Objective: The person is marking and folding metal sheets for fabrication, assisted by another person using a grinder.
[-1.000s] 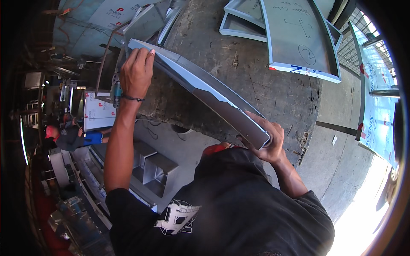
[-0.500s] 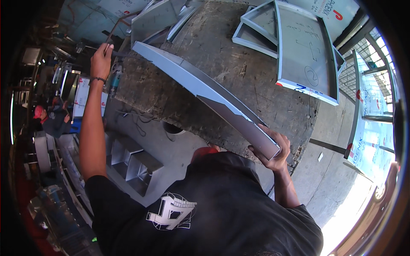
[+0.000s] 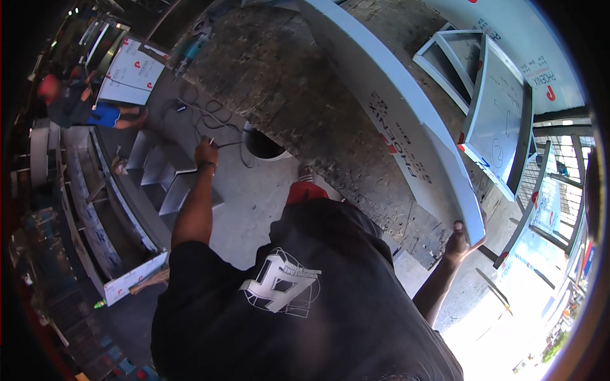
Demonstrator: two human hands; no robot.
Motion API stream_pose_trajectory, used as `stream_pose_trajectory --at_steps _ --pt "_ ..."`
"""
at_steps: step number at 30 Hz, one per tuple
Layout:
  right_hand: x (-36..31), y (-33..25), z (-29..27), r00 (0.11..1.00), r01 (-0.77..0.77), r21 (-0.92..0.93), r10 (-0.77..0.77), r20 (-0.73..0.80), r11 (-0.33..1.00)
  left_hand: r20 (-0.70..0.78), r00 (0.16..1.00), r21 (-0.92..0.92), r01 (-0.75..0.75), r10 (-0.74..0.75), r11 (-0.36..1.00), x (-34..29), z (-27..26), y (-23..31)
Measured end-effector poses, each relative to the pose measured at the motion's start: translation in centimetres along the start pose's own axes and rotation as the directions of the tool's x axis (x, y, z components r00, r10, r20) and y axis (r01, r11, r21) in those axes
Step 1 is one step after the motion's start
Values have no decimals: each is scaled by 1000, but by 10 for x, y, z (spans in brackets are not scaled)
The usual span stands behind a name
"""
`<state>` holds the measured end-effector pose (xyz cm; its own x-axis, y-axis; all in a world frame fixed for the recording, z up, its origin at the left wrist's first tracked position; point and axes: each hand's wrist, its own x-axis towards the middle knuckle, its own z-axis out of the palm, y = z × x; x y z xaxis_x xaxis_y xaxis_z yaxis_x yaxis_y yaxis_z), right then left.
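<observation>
My right hand point(image 3: 462, 242) grips the near end of a long folded sheet-metal panel point(image 3: 406, 143), its fingers and thumb wrapped round the corner. Tilted on edge over the worn wooden table point(image 3: 267, 76), the panel shows a grey face with printed film and a pale blue rim. Its far end runs out of view at the top. My left hand point(image 3: 205, 153) is closed, out over the floor left of the table. A small pale tip sticks out of its fingers; what it belongs to is too small to make out.
Other film-covered metal panels point(image 3: 499, 120) lie at the table's right. A teal power tool point(image 3: 192, 51) rests at its left edge. A round bucket point(image 3: 264, 146), cables point(image 3: 213, 111) and metal boxes point(image 3: 165, 166) stand on the floor. A person point(image 3: 70, 101) works at far left.
The panel has turned and shifted right, so its printed face now shows. My left hand has come down from the table's left corner toward me. The whole view has swung too.
</observation>
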<state>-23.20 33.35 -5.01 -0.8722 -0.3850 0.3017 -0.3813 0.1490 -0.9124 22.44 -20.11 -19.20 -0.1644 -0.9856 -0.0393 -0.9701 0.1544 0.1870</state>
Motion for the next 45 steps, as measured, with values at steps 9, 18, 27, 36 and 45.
stream_pose_trajectory --at_steps 9,18,27,36,45 --pt "-18 10 -29 981 -102 -34 95 -169 994 106 904 -38 420 -414 907 4 108 -37" --pt "-38 17 -55 976 -106 -102 84 -200 989 237 877 -393 481 -419 784 40 169 -43" --pt "-46 55 -111 929 -291 -169 236 -287 942 189 905 -554 418 -380 720 68 235 -74" --pt "-50 42 -102 909 -290 -321 154 -388 902 694 672 -693 721 -257 15 115 254 -74" --pt "-47 28 -83 946 -195 -305 97 -309 932 788 581 -585 810 -206 45 108 234 -53"
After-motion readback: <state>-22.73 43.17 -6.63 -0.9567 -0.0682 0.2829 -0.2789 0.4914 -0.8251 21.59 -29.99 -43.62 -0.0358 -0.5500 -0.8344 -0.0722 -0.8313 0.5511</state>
